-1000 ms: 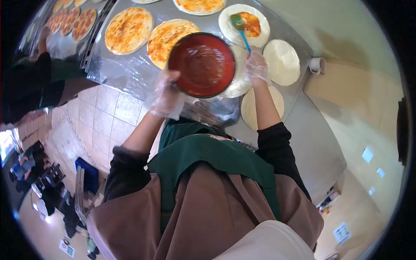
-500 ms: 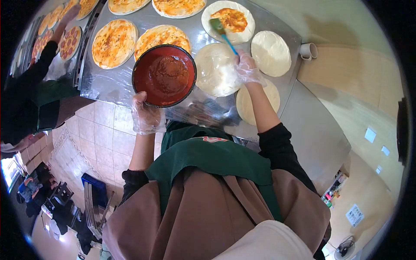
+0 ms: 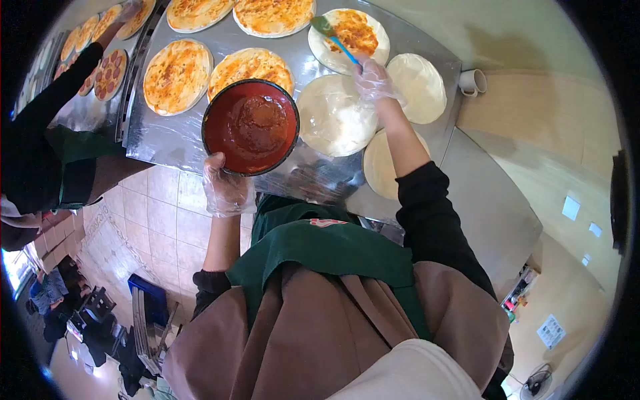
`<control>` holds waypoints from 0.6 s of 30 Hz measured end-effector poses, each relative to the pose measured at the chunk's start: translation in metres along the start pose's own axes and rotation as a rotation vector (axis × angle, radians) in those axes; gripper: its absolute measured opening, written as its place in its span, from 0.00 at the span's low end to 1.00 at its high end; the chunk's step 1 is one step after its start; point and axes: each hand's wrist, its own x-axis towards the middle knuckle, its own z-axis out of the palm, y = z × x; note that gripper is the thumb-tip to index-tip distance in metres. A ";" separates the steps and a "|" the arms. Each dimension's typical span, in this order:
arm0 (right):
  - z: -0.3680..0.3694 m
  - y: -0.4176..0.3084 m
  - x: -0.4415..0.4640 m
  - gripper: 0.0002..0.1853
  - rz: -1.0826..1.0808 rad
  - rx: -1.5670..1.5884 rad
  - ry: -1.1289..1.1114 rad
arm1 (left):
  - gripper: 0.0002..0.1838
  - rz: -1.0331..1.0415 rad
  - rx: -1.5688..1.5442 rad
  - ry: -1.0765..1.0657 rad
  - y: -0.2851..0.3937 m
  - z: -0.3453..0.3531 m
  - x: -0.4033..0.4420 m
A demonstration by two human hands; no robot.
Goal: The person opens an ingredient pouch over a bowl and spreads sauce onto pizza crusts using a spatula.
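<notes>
My left hand [image 3: 227, 187], in a clear plastic glove, grips the near rim of a bowl [image 3: 212, 127] with a red inside and dark rim. Red sauce [image 3: 260, 123] covers part of the bowl's bottom. In my gloved right hand [image 3: 375, 81] is the blue handle of a brush or spatula [image 3: 339, 44]; its green head lies over the left edge of a pizza base [image 3: 379, 50] at the back. Sauce covers the middle of that base, while its rim is pale. Plain dough rounds lie around my right hand: one [image 3: 333, 120] to the left, another [image 3: 419, 90] to the right, a third [image 3: 383, 163] partly under my forearm.
Several sauced bases, one of them a pizza base [image 3: 178, 77], lie on the metal table [image 3: 150, 137]. A white mug [image 3: 473, 82] stands by the wall at right. At left, a co-worker's dark sleeve [image 3: 57, 87] reaches over another table with topped pizzas [image 3: 110, 75].
My right hand has moved up and slightly left, and the green head has shifted to the base's left edge. The sauced patch looks wider. My left hand still holds the bowl.
</notes>
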 end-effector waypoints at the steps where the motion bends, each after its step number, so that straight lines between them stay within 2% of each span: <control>1: -0.003 -0.002 -0.005 0.12 -0.071 0.100 0.003 | 0.33 0.004 0.011 -0.004 0.001 0.001 -0.001; 5: -0.019 -0.001 -0.008 0.12 0.023 0.078 0.154 | 0.32 0.004 -0.001 0.005 0.002 -0.004 0.000; 7: -0.015 0.008 -0.005 0.13 0.225 -0.099 0.123 | 0.32 0.007 -0.012 -0.001 0.002 0.000 -0.002; 11: 0.004 0.004 -0.021 0.12 0.183 -0.145 0.020 | 0.31 -0.029 -0.040 -0.003 0.000 0.002 -0.001; 13: -0.001 -0.003 -0.036 0.12 -0.079 0.064 -0.023 | 0.31 -0.031 -0.031 -0.003 0.000 0.004 -0.001; 17: -0.019 -0.010 -0.020 0.12 -0.023 0.096 0.027 | 0.31 -0.014 -0.013 0.016 0.000 0.005 -0.001; 18: -0.021 -0.010 -0.010 0.12 0.011 0.019 0.057 | 0.31 -0.014 -0.013 0.016 0.001 0.006 -0.001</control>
